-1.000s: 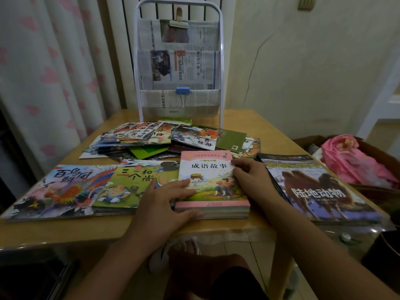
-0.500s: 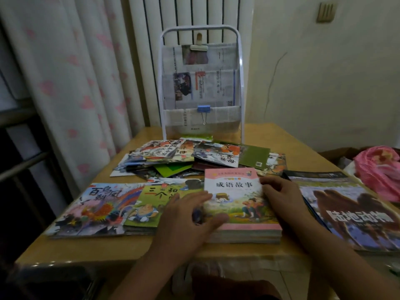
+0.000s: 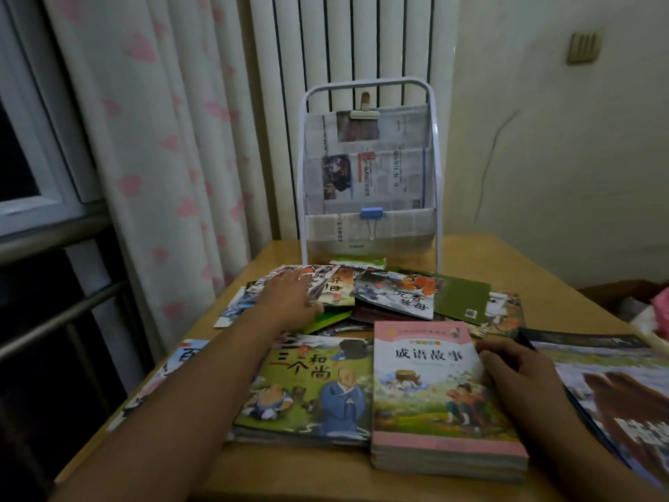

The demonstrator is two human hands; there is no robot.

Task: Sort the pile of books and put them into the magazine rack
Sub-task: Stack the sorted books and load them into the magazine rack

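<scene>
A wooden table (image 3: 506,259) fills the near middle. Far behind it stands a white ribbed radiator (image 3: 344,48) against the wall. To the left hangs a pale curtain (image 3: 163,139) with pink heart shapes, beside a window frame (image 3: 40,197) and a metal rail (image 3: 61,313). High on the right wall (image 3: 561,157) sits a beige switch plate (image 3: 583,47), with a thin crack (image 3: 488,161) below it. Something pink (image 3: 660,302) lies at the right edge.

two hands (image 3: 289,302), one magazine rack (image 3: 369,175), four sorted stacks (image 3: 445,393), one loose pile (image 3: 394,295).

Dim room; pink-spotted curtain (image 3: 152,146); white radiator (image 3: 344,48); cracked wall (image 3: 543,157)
</scene>
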